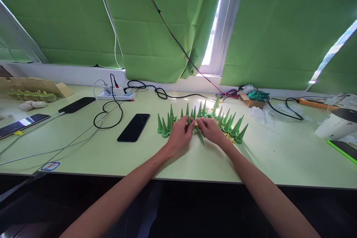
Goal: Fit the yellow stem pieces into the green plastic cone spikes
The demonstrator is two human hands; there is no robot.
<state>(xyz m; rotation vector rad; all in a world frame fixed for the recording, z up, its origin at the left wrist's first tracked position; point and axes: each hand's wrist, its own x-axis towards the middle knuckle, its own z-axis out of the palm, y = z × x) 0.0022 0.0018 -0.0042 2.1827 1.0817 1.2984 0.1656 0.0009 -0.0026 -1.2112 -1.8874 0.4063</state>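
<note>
Many small green cones with round bases stand in a cluster on the table, such as the cone [165, 128] at the left and the cone [241, 134] at the right. My left hand [180, 132] is closed, and a green cone [189, 121] shows between its thumb and fingers. Close beside it, my right hand [210, 130] is pinched at the fingertips; whatever it grips is too small to make out. Another green cone [200, 137] points toward me below my right fingers. Small yellowish pieces [231, 138] lie among the cone bases.
A black phone [134, 128] lies left of the cones. Farther left are a power strip [117, 95], looped cables and two more phones. Clear plastic bags [262, 117] and a small cardboard box [252, 101] sit at the right, with a white cylinder [336, 124] beyond.
</note>
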